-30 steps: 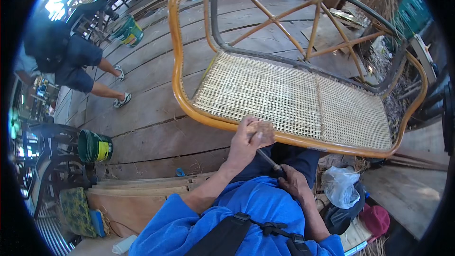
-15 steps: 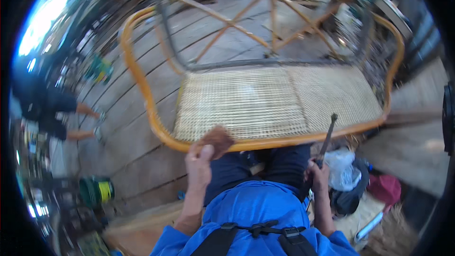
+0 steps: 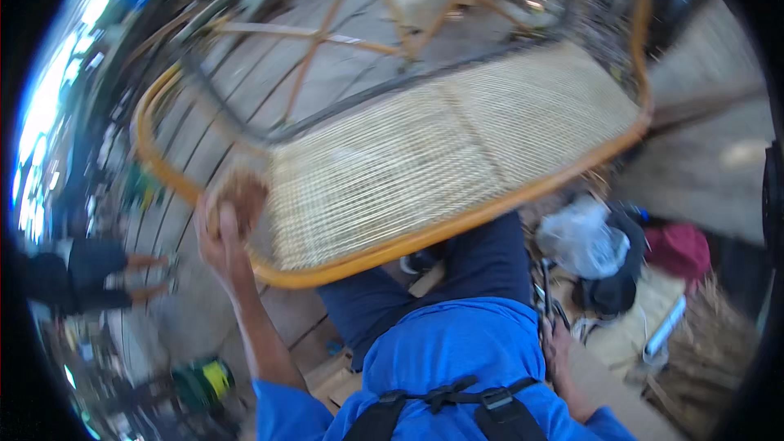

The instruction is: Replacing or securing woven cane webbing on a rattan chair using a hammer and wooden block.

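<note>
A caned bench point(image 3: 539, 173) is shown directly before the wearer, lying aslant from lower left to upper right, with its front edge above the thighs. Its seat panel point(image 3: 384, 175) is woven of pale strips in a close mesh and is crossed by a darker seam point(image 3: 472, 132). The seat is bordered by a glossy, orange-brown bent rail point(image 3: 425, 235), which is curved upward at both ends. The back is framed by a dark, grey-green bar point(image 3: 367, 96), and thin brown poles point(image 3: 314, 47) are crossed within it. A rough brown block point(image 3: 243, 196) is grasped between the thumb and fingers of the left hand point(image 3: 224, 238), at the seat's left front corner; contact with the rail cannot be told. The right hand point(image 3: 557, 347) is held low beside the hip, next to a slender dark tool point(image 3: 547, 278); whether its fingers are closed on the tool cannot be told.

The floor point(image 3: 192, 302) is laid with worn, greyish planks. At right, a clear plastic bag point(image 3: 581, 237), a black cap point(image 3: 611, 282) and a maroon cap point(image 3: 679, 250) are grouped near a heap of brown fibre point(image 3: 701, 355). At left, a green bucket point(image 3: 196, 384) and another person's legs point(image 3: 147, 278) are seen, blurred.
</note>
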A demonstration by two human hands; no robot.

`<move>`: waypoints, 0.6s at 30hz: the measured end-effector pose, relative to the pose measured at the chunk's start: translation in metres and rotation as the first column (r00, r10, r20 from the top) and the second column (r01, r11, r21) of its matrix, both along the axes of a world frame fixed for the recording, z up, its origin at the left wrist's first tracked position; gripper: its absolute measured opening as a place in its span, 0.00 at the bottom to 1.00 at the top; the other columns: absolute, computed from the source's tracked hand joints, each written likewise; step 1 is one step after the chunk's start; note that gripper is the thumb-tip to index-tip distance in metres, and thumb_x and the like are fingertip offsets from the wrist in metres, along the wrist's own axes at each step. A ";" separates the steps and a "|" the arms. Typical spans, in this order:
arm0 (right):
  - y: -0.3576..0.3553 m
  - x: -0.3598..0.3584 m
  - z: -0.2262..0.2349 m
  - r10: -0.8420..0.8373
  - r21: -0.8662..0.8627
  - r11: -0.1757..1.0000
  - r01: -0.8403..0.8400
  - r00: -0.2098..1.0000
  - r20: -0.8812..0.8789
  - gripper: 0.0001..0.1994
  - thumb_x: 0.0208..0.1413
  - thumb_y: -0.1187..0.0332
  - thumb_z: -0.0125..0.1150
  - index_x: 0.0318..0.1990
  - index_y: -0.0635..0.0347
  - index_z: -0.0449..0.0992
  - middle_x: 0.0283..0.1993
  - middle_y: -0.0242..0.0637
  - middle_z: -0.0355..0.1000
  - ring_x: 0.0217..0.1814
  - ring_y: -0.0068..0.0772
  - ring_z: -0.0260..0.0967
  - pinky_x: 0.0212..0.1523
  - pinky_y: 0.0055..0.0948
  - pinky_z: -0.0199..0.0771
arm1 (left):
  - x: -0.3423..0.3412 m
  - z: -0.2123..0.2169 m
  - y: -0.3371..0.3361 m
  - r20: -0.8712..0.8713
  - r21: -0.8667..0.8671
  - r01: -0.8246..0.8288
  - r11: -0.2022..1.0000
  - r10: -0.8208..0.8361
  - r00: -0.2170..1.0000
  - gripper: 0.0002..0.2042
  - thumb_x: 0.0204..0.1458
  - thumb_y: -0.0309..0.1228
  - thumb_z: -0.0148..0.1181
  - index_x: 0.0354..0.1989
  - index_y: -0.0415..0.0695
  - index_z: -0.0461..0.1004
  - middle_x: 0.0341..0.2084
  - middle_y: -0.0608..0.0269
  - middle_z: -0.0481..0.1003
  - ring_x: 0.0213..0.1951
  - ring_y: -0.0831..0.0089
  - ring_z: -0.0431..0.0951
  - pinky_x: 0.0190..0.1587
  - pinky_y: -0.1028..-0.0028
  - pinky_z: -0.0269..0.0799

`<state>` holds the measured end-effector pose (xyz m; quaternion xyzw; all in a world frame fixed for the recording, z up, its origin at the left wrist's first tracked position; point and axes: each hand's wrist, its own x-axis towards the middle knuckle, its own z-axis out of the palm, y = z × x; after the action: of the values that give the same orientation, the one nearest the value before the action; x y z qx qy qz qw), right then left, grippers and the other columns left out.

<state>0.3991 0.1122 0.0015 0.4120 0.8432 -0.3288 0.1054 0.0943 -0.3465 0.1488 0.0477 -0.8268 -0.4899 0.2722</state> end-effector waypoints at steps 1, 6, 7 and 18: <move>0.002 0.012 -0.007 0.103 0.043 0.993 -0.108 0.988 0.117 0.17 0.53 0.57 0.53 0.41 0.63 0.73 0.36 0.55 0.71 0.41 0.56 0.68 0.42 0.44 0.67 | -0.016 0.021 -0.024 -0.022 -0.241 -0.095 0.966 0.092 0.996 0.20 0.55 0.35 0.53 0.51 0.32 0.66 0.50 0.53 0.67 0.53 0.65 0.66 0.56 0.70 0.60; 0.002 -0.019 0.006 0.364 0.235 0.919 -0.318 0.912 -0.189 0.17 0.56 0.62 0.50 0.47 0.64 0.71 0.41 0.53 0.70 0.45 0.49 0.68 0.46 0.37 0.66 | -0.077 0.090 -0.121 -0.315 -0.657 -0.380 0.652 0.221 0.923 0.19 0.52 0.40 0.56 0.43 0.36 0.73 0.49 0.49 0.68 0.52 0.56 0.67 0.56 0.66 0.60; -0.001 -0.053 0.021 0.366 0.239 0.926 -0.293 0.852 -0.373 0.16 0.57 0.63 0.50 0.48 0.65 0.70 0.41 0.52 0.70 0.44 0.47 0.68 0.46 0.34 0.66 | -0.087 0.101 -0.144 -0.323 -0.713 -0.416 0.565 0.264 0.909 0.19 0.51 0.41 0.56 0.42 0.36 0.74 0.50 0.49 0.68 0.52 0.55 0.66 0.56 0.66 0.59; 0.032 -0.264 0.001 -0.723 -0.863 0.498 0.089 0.593 -0.355 0.19 0.59 0.56 0.52 0.49 0.61 0.66 0.38 0.33 0.67 0.40 0.31 0.67 0.34 0.28 0.67 | -0.184 0.085 -0.225 -0.090 -0.673 -0.267 0.690 0.281 0.955 0.27 0.49 0.45 0.58 0.48 0.32 0.68 0.44 0.42 0.71 0.48 0.56 0.72 0.50 0.68 0.65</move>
<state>0.1346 0.1437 0.0030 0.3746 0.4510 -0.7984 -0.1373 -0.0900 -0.5715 0.2336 0.0727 -0.9341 -0.1080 0.3324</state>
